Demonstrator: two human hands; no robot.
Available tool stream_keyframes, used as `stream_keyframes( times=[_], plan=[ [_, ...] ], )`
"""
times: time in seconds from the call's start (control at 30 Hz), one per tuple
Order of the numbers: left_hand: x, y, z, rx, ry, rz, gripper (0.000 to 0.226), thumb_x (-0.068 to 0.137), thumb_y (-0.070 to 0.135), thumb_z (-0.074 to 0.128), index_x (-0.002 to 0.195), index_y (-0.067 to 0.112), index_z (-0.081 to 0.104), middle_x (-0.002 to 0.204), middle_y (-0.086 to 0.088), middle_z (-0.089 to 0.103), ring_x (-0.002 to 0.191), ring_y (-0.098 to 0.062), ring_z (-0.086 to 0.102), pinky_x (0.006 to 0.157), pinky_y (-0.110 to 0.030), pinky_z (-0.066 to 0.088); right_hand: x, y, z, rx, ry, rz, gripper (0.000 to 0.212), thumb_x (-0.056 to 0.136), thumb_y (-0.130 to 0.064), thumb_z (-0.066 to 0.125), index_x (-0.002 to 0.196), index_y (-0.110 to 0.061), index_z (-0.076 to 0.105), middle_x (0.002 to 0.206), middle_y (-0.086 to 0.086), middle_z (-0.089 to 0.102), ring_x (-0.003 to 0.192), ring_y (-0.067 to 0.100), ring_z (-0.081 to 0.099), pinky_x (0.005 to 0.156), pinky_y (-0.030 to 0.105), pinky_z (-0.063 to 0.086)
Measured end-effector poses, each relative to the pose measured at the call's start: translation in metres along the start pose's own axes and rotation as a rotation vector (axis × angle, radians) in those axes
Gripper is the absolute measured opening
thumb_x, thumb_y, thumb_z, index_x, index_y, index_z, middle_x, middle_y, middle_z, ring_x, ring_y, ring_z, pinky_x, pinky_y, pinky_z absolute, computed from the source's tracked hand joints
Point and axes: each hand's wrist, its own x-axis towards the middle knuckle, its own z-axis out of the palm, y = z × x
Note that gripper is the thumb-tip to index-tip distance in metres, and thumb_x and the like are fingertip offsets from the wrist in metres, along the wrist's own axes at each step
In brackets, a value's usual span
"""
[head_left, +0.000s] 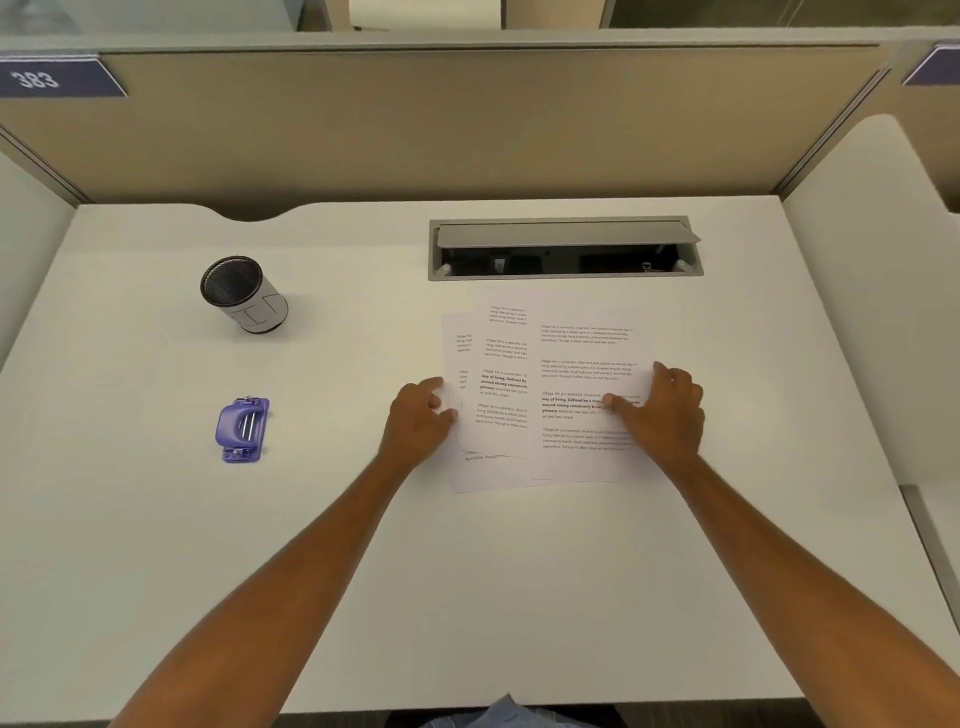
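Note:
Several printed paper sheets (566, 364) lie fanned and overlapping on the white desk (363, 545), right of centre. My left hand (418, 421) is at the left edge of the sheets, its fingers curled onto the paper's edge. My right hand (662, 410) sits at the right edge of the top sheet, thumb lying on the printed face and fingers curled at the border. Whether the fingers reach under the sheets is hidden.
A purple hole punch (242, 429) sits at the left of the desk. Behind it stands a mesh pen cup (243, 293). An open cable tray (563, 249) is set into the desk just behind the sheets. Beige partition walls (467, 119) enclose the desk.

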Motion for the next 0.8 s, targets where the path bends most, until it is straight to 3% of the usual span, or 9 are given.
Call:
stream_keyframes(
  times=[0.1,0.17,0.27,0.37,0.47,0.57,0.67,0.8],
  plan=[
    [0.0,0.005,-0.002,-0.303,0.019,-0.118,0.046,0.099,0.014,0.068,0.145,0.019,0.066,0.122,-0.002,0.072,0.12,-0.029,0.069,0.114,-0.043,0.054,0.005,0.002,-0.003,0.035,-0.007,0.117,0.077,0.09,-0.055,0.079,0.141,-0.004,0.054,0.145,0.021,0.052,0.139,0.043,0.044,0.104,0.056,0.049],
    [0.001,0.011,-0.004,-0.439,0.01,-0.165,0.032,0.099,0.008,0.063,0.123,0.027,0.071,0.119,-0.001,0.074,0.126,-0.032,0.07,0.115,-0.051,0.055,0.01,0.0,-0.004,0.043,-0.044,0.138,0.071,0.093,-0.052,0.076,0.138,-0.001,0.056,0.143,0.021,0.05,0.14,0.043,0.043,0.103,0.055,0.051],
    [0.005,0.019,-0.005,-0.524,-0.006,-0.195,0.032,0.098,0.0,0.061,0.107,0.028,0.071,0.119,-0.003,0.074,0.116,-0.027,0.069,0.116,-0.053,0.055,0.015,-0.007,-0.005,0.079,-0.08,0.13,0.068,0.098,-0.047,0.072,0.144,0.001,0.056,0.145,0.022,0.049,0.142,0.042,0.041,0.106,0.056,0.051],
    [0.011,0.021,-0.003,-0.539,-0.013,-0.206,0.032,0.097,-0.002,0.061,0.113,0.024,0.069,0.124,-0.007,0.076,0.111,-0.022,0.068,0.116,-0.051,0.055,0.017,-0.018,-0.004,0.106,-0.111,0.108,0.069,0.099,-0.046,0.069,0.148,0.0,0.054,0.148,0.021,0.047,0.145,0.041,0.039,0.11,0.055,0.049],
    [0.013,0.023,-0.001,-0.529,-0.023,-0.2,0.03,0.097,-0.002,0.058,0.101,0.026,0.068,0.113,-0.002,0.075,0.104,-0.022,0.068,0.115,-0.051,0.057,0.017,-0.029,-0.001,0.115,-0.127,0.084,0.069,0.1,-0.045,0.069,0.15,0.0,0.053,0.15,0.021,0.046,0.147,0.04,0.038,0.113,0.053,0.048],
    [0.014,0.026,0.0,-0.505,-0.034,-0.189,0.03,0.097,0.003,0.06,0.114,0.025,0.07,0.117,-0.003,0.076,0.108,-0.027,0.071,0.108,-0.041,0.058,0.014,-0.039,0.004,0.122,-0.127,0.061,0.068,0.1,-0.043,0.07,0.148,0.002,0.054,0.149,0.022,0.046,0.145,0.041,0.04,0.112,0.052,0.048],
    [0.013,0.029,0.002,-0.496,-0.057,-0.175,0.024,0.096,0.004,0.061,0.103,0.027,0.066,0.115,-0.002,0.074,0.105,-0.026,0.069,0.103,-0.037,0.056,0.01,-0.05,0.009,0.117,-0.13,0.036,0.067,0.1,-0.042,0.07,0.147,0.003,0.055,0.148,0.022,0.047,0.144,0.042,0.041,0.112,0.051,0.048],
    [0.012,0.031,0.009,-0.48,-0.071,-0.169,0.028,0.1,0.01,0.064,0.126,0.02,0.072,0.129,-0.005,0.076,0.117,-0.025,0.073,0.115,-0.049,0.056,0.005,-0.064,0.015,0.122,-0.141,0.013,0.066,0.1,-0.042,0.07,0.147,0.002,0.055,0.149,0.022,0.046,0.145,0.042,0.041,0.111,0.051,0.047]
  ],
)
